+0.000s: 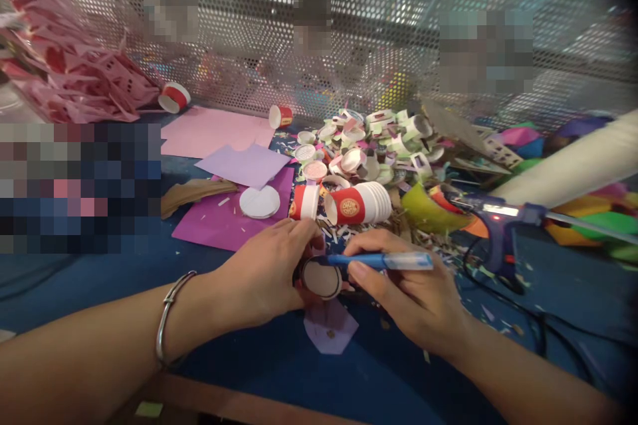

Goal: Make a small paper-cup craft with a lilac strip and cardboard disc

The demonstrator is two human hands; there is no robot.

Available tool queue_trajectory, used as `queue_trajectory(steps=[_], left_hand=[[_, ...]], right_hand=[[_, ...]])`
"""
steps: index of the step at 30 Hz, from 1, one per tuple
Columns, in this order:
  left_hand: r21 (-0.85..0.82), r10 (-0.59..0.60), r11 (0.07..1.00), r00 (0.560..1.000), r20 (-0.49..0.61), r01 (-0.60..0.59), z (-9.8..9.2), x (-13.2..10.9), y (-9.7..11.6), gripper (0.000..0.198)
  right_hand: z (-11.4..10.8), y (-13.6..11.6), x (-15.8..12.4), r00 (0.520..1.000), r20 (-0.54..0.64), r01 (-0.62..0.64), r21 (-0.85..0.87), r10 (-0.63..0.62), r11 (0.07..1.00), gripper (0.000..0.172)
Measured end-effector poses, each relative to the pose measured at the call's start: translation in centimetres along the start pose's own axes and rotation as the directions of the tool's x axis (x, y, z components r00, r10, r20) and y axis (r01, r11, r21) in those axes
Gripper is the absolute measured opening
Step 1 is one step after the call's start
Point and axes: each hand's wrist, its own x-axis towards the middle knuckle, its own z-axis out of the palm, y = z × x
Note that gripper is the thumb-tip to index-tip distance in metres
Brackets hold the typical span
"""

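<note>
My left hand (264,272) is closed around a small round piece (319,281) with a pale flat face and a dark rim, perhaps a cut cup; the fingers hide its far side. A blue pen (366,260) with a clear end is pinched in my right hand (416,299). It lies almost level, its dark tip at the upper edge of the round face. Just below is a lilac paper piece (331,331) with angled edges; whether it is joined to the round piece, I cannot tell. Beyond my hands lie stacked red-and-white paper cups (361,204) and another cup (304,202).
A blue glue gun (501,229) with a lit red light stands at right, its cable trailing over the blue table. White discs (260,202) rest on purple paper (204,234). Cut cup pieces (351,159) and scraps are heaped behind. Perforated metal mesh (239,60) rises at the back.
</note>
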Motion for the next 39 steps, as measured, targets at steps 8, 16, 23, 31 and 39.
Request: queue_trajectory(steps=[8,16,23,31,39], left_hand=[[0.004,-0.015,1.000,1.000,0.010,0.015,-0.16,-0.10,0.23,0.049],[0.004,-0.009,1.000,1.000,0.004,0.009,-0.08,-0.22,0.10,0.049],[-0.002,-0.003,1.000,1.000,-0.005,0.003,0.04,-0.02,-0.05,0.048],[0.000,-0.002,1.000,1.000,-0.001,0.002,0.04,0.03,-0.13,0.049],[0.000,0.005,1.000,1.000,-0.001,-0.005,0.10,-0.18,-0.22,0.050]], right_hand=[[0.08,-0.02,0.08,1.000,-0.003,0.021,-0.021,-0.021,1.000,0.009],[0.02,-0.22,0.05,0.998,-0.027,0.049,-0.077,-0.051,0.996,0.008],[0.07,-0.14,0.07,0.998,-0.033,0.059,-0.093,-0.062,0.994,0.009],[-0.09,-0.40,-0.17,0.998,-0.035,0.048,-0.082,-0.051,0.995,0.009],[-0.10,-0.47,-0.16,0.999,-0.037,0.031,-0.089,-0.034,0.996,0.005]])
